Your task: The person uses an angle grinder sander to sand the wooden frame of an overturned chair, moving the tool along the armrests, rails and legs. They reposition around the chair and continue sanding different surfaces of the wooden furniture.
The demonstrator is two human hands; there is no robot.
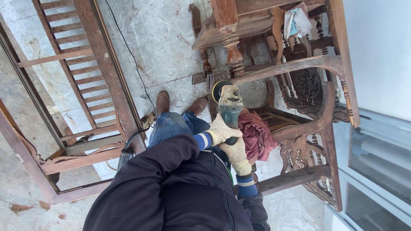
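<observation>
Fingers (223,128) of the left hand (220,130), gloved, wrap tight around the grinder (229,107) body; the right hand (236,154) closes around the grinder's rear just below it. Both grips look firm, though the glove folds hide exactly how each finger lies.

The grinder points away from the body, its disc (219,89) close to the chair (299,128) rail near the turned legs; whether the disc touches wood I cannot tell.

Risks, as I judge them: the disc could catch on a carved edge or spindle and kick back toward the legs and boots (162,102), which stand just behind it. The red cloth (257,137) lies right beside the hands, over the chair frame; a loose fold could be drawn into the disc. The cable (128,55) runs across the floor (162,34) and by the bench frame (85,85) to a plug box (125,157) near the feet, so a step back could snag it.

Hidden: the disc's face, its guard and the switch are turned away or covered. The dark sleeve (171,188) blocks the lap and the near part of the chair. The chair's far side is cut off at the upper edge of the view.
</observation>
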